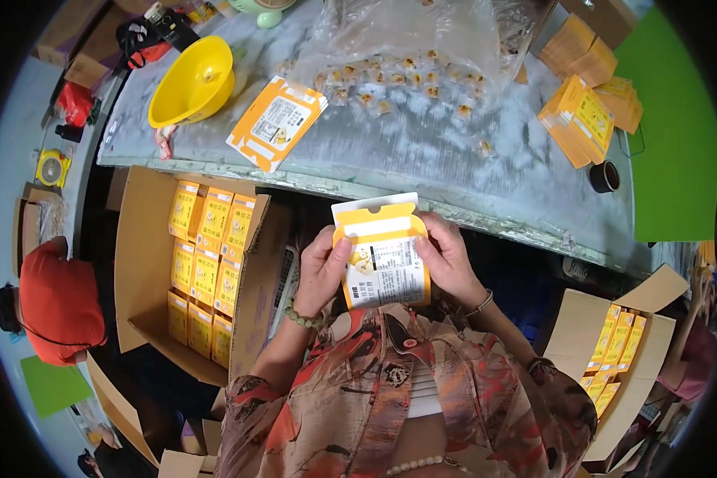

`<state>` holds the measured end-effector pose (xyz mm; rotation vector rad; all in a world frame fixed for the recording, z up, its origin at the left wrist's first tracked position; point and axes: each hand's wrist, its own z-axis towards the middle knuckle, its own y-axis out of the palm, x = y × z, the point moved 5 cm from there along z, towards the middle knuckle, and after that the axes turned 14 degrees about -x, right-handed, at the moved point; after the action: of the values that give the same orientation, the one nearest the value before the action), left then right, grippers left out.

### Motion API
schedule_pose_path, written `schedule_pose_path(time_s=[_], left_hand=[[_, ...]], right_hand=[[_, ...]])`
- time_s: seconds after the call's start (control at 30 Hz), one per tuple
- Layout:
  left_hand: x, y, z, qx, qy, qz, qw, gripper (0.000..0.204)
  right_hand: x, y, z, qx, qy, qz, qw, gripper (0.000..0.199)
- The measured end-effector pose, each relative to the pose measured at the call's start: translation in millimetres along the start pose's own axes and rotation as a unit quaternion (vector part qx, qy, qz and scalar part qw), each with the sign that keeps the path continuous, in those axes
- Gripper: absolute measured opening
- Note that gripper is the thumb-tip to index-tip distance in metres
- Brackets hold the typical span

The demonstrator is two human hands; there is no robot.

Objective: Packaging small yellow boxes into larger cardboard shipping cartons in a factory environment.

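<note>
Between my two hands is a small yellow and white carton (386, 275), its printed panel facing up and its flaps at the far end standing unfolded. My left hand (320, 271) grips the left edge, thumb on top. On the opposite edge my right hand (451, 259) holds it the same way, with the thumb over the corner. Just beyond, on the table (390, 155), lies a stack of flat cartons (277, 121) in the same colours. Many small clear-wrapped pieces (406, 76) are scattered past that, beside a large clear plastic bag (414, 32).
A yellow basin (195, 84) sits at the table's far left. More flat cartons (577, 119) and a tape roll (605, 177) lie at the right. Below left, a cardboard box (147, 299) holds rows of filled cartons; another box (570, 319) stands lower right. People (60, 303) work nearby.
</note>
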<state>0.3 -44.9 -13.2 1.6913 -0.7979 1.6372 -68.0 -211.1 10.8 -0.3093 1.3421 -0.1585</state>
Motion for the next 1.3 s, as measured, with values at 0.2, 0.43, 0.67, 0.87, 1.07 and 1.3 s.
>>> schedule_pose_path(time_s=[0.2,0.43,0.67,0.87,1.07,1.3], left_hand=[[49,12,11,0.067,0.065,-0.046,0.995,0.020],[55,9,6,-0.092,0.099,0.170,0.976,0.026],[51,4,6,-0.050,0.103,0.097,0.989,0.026],[13,-33,4,0.012,-0.078,-0.231,0.970,0.054],[15,-22,16,0.008,-0.106,-0.615,0.781,0.045],[-6,-186,-79,0.331,0.113,-0.435,0.830,0.038]], right_hand=[[-14,-6,3,0.015,0.045,0.055,0.997,0.020],[-30,-11,-1,-0.054,-0.053,-0.064,0.995,0.015],[-20,-14,3,-0.058,-0.029,-0.019,0.998,0.035],[-56,-37,34,0.053,-0.180,-0.045,0.981,0.063],[-96,8,73,-0.112,-0.477,-0.129,0.862,0.087],[-27,-3,104,-0.060,-0.097,-0.112,0.987,0.047]])
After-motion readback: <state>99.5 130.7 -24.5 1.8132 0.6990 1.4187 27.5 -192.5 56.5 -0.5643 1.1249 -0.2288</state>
